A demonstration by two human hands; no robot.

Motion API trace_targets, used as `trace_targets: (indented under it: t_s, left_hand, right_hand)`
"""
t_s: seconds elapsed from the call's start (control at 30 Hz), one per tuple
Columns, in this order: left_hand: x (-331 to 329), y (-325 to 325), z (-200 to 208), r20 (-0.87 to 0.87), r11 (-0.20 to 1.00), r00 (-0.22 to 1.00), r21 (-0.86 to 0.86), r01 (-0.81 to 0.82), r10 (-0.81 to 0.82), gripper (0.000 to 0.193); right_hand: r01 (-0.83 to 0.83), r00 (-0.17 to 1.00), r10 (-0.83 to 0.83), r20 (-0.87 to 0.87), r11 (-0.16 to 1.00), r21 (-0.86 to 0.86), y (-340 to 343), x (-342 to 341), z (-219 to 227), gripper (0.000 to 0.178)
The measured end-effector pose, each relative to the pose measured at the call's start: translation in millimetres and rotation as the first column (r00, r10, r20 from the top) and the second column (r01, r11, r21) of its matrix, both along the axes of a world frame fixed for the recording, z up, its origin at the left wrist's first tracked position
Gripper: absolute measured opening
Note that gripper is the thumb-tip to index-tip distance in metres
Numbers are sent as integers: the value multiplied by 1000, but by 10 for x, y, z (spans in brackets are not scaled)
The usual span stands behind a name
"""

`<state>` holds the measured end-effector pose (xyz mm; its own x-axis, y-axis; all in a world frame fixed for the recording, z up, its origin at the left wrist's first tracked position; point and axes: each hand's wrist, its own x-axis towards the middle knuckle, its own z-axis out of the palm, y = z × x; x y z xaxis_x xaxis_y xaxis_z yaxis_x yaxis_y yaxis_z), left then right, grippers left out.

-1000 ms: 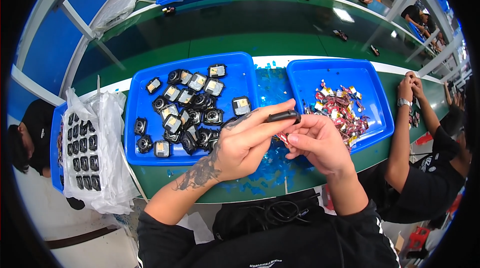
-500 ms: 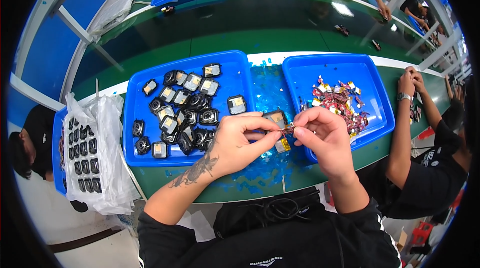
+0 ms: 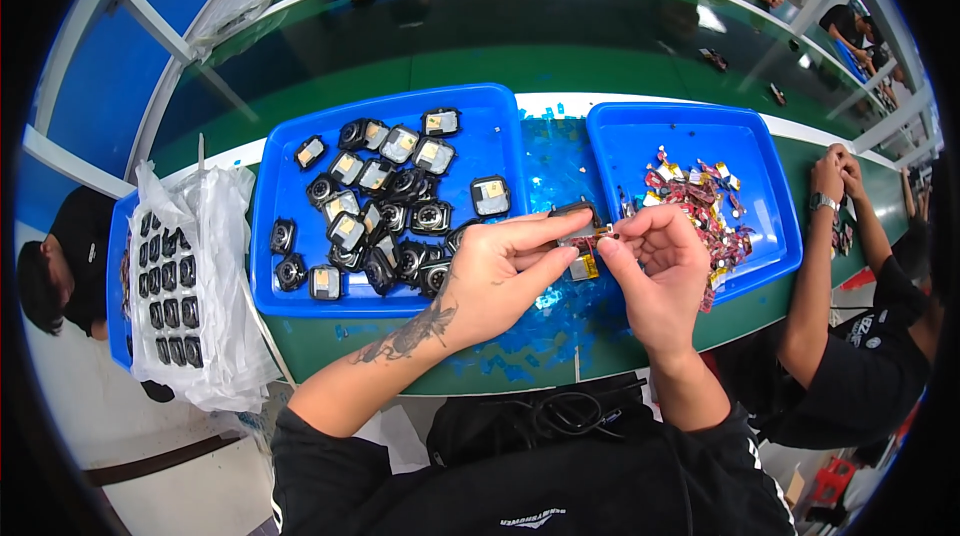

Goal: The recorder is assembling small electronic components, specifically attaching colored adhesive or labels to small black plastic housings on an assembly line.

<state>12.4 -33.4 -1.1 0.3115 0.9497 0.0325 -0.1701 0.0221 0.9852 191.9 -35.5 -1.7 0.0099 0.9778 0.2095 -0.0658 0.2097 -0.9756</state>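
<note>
L hand (image 3: 497, 271) and R hand (image 3: 655, 271) pinch one small module (image 3: 580, 236) between fingertips; blue tray (image 3: 300, 301) of black parts by L, tray of red bits (image 3: 770, 266) by R.

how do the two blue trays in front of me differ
The left blue tray holds dark, squarish housings spread out; the right blue tray holds small red and mixed-colour bits heaped together. The left tray looks wider. Both are shallow, rimmed, and sit on the green bench.
</note>
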Motion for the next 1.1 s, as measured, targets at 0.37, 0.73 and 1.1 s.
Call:
trace_targets:
  t_s: [0.37,0.73,1.1]
  left_hand:
    - [47,-31,-74,-36,991,998,128,-40,45,35]
    - [130,-86,-30,21,990,994,88,-111,110,40]
    - [108,-11,-33,131,965,959,42,-260,253,56]
  right_hand:
    - [95,995,-95,-17,995,33,-42,-98,-58,21]
    - [33,971,-35,237,999,13,3,-23,16,36]
    - [-184,829,139,542,982,30,282,-112,310,45]
